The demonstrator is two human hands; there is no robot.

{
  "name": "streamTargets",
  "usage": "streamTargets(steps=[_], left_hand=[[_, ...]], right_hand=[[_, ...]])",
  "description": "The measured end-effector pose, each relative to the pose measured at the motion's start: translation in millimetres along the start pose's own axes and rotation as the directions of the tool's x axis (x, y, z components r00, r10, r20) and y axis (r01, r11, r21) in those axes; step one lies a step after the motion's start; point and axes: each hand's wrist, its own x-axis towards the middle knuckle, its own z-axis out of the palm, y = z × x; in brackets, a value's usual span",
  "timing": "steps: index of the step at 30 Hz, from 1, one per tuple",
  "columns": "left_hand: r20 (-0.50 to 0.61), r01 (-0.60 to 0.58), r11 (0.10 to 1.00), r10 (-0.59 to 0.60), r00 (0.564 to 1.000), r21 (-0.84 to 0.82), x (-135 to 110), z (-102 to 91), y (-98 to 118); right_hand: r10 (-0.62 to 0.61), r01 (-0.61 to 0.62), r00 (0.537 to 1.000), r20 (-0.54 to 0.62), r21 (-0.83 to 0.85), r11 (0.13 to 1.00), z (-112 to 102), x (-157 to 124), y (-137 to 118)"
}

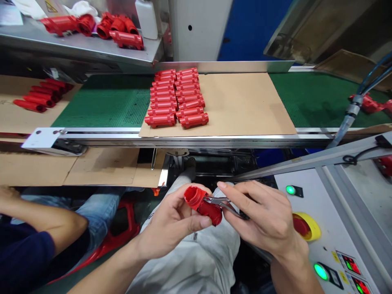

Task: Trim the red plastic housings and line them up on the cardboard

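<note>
Between the fingers and thumb of my left hand (176,222) is a red plastic housing (197,199), tilted, its ringed open end facing up and left. My right hand (263,212) is closed around a pair of nippers (228,203). The metal jaws touch the side of the housing near its collar; their exact bite is too small to make out. Both hands are above my lap. Beyond them, two columns of similar red housings (163,99) lie on a cardboard sheet (241,104).
The cardboard rests on a green conveyor belt (104,100) with a metal edge rail. More red parts (126,39) sit on a steel shelf by a white bottle (147,18). A co-worker's arm (39,212) is at left. At right stands a control panel with a stop button (306,226).
</note>
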Motion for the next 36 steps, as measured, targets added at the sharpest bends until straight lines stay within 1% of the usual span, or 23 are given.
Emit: streamTargets(steps=[15,28,33,36], left_hand=[[0.000,0.004,1.000,-0.004,1.000,-0.011,2.2,-1.6,-2.7],[-0.011,0.005,1.000,-0.005,1.000,0.008,4.9,1.4,-3.3],[0.033,0.016,1.000,-0.016,0.999,-0.010,4.5,2.3,-2.6],[0.026,0.015,1.000,-0.015,1.000,-0.009,3.9,2.5,-2.8]], right_hand=[[-0.002,0.002,1.000,-0.006,0.070,0.998,4.6,-0.9,4.2],[0.002,-0.002,1.000,-0.007,0.073,0.997,5.5,-5.1,7.5],[0.002,-0.001,1.000,-0.005,0.061,0.998,3.5,-5.0,7.1],[-0.008,0.008,1.000,-0.005,0.049,0.999,2.2,-4.0,7.2]])
